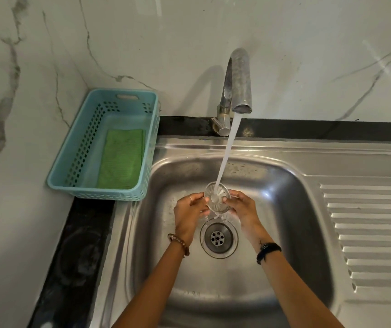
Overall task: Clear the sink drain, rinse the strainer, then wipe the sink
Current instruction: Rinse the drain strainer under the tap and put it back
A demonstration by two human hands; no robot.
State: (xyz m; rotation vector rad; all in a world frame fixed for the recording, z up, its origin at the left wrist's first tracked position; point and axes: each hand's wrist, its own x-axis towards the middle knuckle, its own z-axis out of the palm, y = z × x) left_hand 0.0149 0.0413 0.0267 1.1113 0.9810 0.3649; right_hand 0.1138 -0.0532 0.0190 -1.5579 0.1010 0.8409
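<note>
At the centre of the frame, both hands hold the strainer (217,197) under the water stream (227,157) that falls from the tap (240,84). The left hand (188,213) is closed on the strainer's left rim and the right hand (241,209) on its right rim, each with a fingertip grip, so the disc faces up and tilts toward the flow. It hangs just above the open drain (218,237) in the sink (284,209).

The rinse looks to be mid-step; wiping is not yet begun. To do it well, I would turn the strainer slowly by the rim so the water reaches every slot, then flip it so the flow pushes residue back out. A wet metal disc is likely slippery, so the pinch should stay on the edge, with fingers clear of the middle.

There is open room in the basin all around the hands; the walls stand well apart from them. At the left of the frame a blue basket (76,147) on the bench holds a green cloth (121,159), close enough for the wipe. The ribbed drainboard (367,233) at right is bare.
</note>
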